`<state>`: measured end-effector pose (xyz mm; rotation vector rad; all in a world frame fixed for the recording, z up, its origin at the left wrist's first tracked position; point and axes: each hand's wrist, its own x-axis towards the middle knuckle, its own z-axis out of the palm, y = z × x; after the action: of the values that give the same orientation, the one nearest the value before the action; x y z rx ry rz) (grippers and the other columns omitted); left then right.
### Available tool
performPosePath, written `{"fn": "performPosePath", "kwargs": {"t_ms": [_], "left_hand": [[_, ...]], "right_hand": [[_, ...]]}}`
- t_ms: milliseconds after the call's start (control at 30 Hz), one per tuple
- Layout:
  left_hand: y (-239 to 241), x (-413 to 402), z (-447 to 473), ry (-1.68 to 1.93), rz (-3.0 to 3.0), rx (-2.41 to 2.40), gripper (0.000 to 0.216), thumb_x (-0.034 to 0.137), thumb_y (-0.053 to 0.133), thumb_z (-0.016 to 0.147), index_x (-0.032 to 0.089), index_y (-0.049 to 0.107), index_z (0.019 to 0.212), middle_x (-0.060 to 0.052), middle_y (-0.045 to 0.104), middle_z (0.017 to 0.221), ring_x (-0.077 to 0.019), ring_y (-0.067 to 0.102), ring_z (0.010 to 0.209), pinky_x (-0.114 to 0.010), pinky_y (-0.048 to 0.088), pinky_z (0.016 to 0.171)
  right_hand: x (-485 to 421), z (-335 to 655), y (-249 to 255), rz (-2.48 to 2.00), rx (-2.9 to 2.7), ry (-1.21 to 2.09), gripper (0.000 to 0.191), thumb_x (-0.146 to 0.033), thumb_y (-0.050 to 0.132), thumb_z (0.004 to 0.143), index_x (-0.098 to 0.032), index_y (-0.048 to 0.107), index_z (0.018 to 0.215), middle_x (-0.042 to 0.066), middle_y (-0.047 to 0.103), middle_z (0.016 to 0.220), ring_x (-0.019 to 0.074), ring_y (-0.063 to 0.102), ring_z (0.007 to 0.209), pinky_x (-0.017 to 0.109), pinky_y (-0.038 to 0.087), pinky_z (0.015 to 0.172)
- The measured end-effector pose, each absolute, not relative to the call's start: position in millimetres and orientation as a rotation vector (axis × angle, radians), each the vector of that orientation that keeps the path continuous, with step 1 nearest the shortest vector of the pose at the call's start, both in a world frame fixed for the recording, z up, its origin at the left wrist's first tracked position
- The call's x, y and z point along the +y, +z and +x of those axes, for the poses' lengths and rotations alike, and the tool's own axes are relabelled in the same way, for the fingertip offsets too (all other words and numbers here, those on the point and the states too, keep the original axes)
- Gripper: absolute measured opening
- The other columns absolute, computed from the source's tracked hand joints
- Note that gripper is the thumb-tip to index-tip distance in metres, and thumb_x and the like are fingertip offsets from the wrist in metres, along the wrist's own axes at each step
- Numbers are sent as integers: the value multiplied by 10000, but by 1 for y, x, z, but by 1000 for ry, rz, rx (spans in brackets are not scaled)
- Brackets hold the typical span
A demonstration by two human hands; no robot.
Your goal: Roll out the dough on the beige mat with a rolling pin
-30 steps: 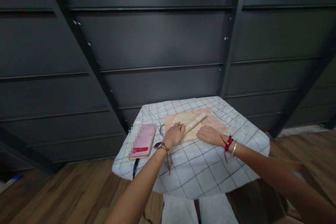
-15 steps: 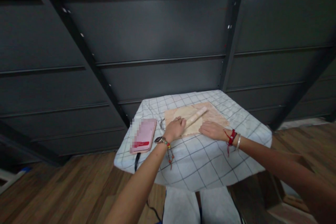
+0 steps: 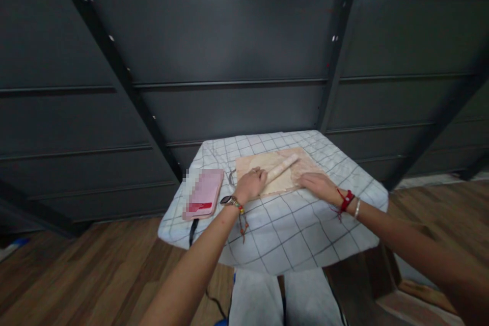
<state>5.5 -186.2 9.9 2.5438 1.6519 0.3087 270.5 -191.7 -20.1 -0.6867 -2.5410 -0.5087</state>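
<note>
A pale, mottled, stick-like roll [image 3: 284, 165] lies slantwise over a thin cream sheet [image 3: 280, 183] on a peach-coloured mat [image 3: 307, 163]. My left hand [image 3: 251, 184] is closed around the near left end of the roll, and its fingers partly hide that end. At the right side of the cream sheet, my right hand [image 3: 316, 185] rests palm down with its fingers stretched out on the mat. Its fingertips are near the sheet's edge, and I cannot tell whether they touch it.
A pink phone or case [image 3: 206, 191] with a red strip lies to the left, partly blurred out. A black cable [image 3: 193, 229] runs from it over the edge. The checked white cloth [image 3: 282, 239] covers the small table, with a dark metal panel wall [image 3: 233, 107] behind.
My right hand has slid a little to the right along the sheet and mat. My left hand keeps its grip on the roll. The whole view has shifted slightly.
</note>
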Motion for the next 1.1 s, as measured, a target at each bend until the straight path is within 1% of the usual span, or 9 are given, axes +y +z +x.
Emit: {"fn": "performPosePath", "kwargs": {"t_ms": [100, 200, 333, 533, 633, 733, 833, 967, 1100], "left_hand": [[12, -188, 6, 326, 2504, 1672, 466, 293, 171, 977, 140, 605, 1049, -118, 599, 1224, -188, 522, 1181, -277, 371, 992], [11, -188, 6, 361, 2473, 1701, 464, 309, 188, 979, 130, 600, 1092, -122, 566, 1281, -193, 496, 1218, -278, 360, 1009], [7, -186, 4, 370, 2499, 1693, 481, 311, 183, 980, 118, 609, 1091, -130, 567, 1281, -192, 495, 1221, -268, 348, 1018], [5, -183, 2, 380, 2515, 1687, 472, 305, 181, 979, 130, 614, 1053, -122, 596, 1223, -189, 557, 1129, -268, 386, 969], [6, -184, 3, 345, 2572, 1649, 442, 271, 189, 975, 134, 607, 1009, -124, 623, 1149, -190, 578, 1075, -276, 404, 934], [6, -184, 4, 320, 2632, 1614, 419, 249, 195, 971, 127, 595, 990, -130, 641, 1075, -195, 578, 1053, -281, 409, 913], [6, -184, 4, 345, 2595, 1634, 431, 261, 188, 974, 133, 600, 977, -127, 635, 1095, -189, 580, 1044, -273, 410, 904], [10, -185, 5, 395, 2534, 1636, 441, 259, 191, 971, 140, 615, 941, -113, 642, 1067, -183, 592, 1008, -264, 410, 889], [13, -188, 6, 406, 2521, 1647, 457, 267, 181, 971, 134, 618, 943, -118, 645, 1045, -191, 593, 992, -268, 419, 858]], "right_hand": [[-176, 262, -13, -861, -2378, -488, 215, -227, 415, 952, -166, 620, 956, 78, 644, 874, 155, 583, 773, 261, 468, 674], [-161, 246, -13, -863, -2410, -484, 186, -215, 472, 922, -162, 648, 897, 83, 659, 854, 168, 601, 760, 276, 490, 676], [-154, 237, -23, -768, -2522, -262, 195, -159, 496, 896, -151, 682, 837, 80, 690, 858, 176, 637, 798, 305, 523, 741], [-160, 258, -29, -774, -2532, 23, 294, -141, 447, 900, -163, 669, 1092, 89, 664, 1141, 183, 600, 1084, 357, 467, 969], [-166, 263, -25, -795, -2588, 25, 380, -68, 409, 872, -166, 636, 1161, 79, 639, 1196, 187, 533, 1186, 385, 415, 1026], [-174, 260, -18, -796, -2561, -50, 406, -61, 417, 860, -175, 602, 1203, 74, 610, 1241, 205, 455, 1261, 424, 383, 1040], [-186, 250, -14, -732, -2482, -126, 328, -141, 438, 897, -183, 607, 1175, 81, 615, 1216, 195, 514, 1179, 404, 407, 995], [-195, 232, -14, -661, -2560, -296, 180, -264, 519, 902, -182, 656, 984, 63, 666, 968, 185, 575, 925, 353, 437, 834], [-196, 221, -17, -670, -2668, -525, 192, -210, 459, 931, -168, 631, 854, 45, 624, 807, 165, 519, 763, 324, 382, 714]]}}
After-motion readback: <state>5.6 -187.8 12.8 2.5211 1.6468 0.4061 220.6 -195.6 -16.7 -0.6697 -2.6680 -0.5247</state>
